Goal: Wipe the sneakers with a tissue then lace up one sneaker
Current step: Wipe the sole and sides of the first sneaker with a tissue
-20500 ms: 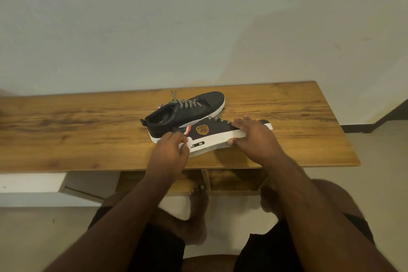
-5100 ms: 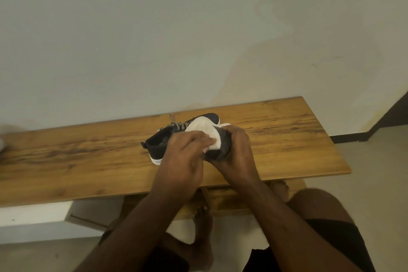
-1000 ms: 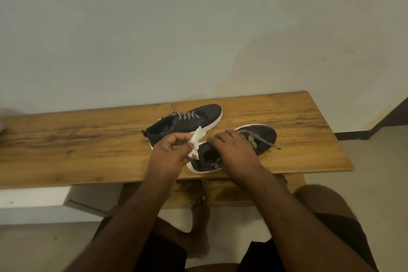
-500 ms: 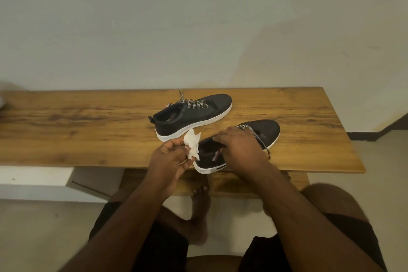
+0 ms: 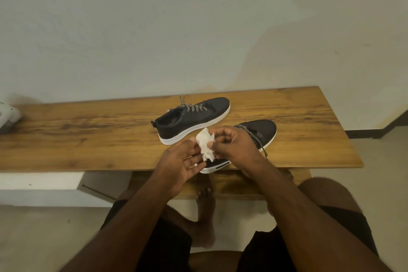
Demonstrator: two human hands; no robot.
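Two black sneakers with white soles stand on the wooden table. The far sneaker is laced with a black-and-white lace. The near sneaker sits at the table's front edge, its heel hidden behind my hands, and its loose lace trails over its right side. A crumpled white tissue is held between both hands just above the near sneaker's heel. My left hand lies palm up with the tissue against its fingers. My right hand pinches the tissue from the right.
A white object lies at the table's far left edge. A pale wall stands right behind the table. Below the table front I see my bare foot and knees, a lower wooden shelf, and the tiled floor.
My right hand has left the near sneaker and come to the tissue, which both hands now hold. The view has shifted slightly.
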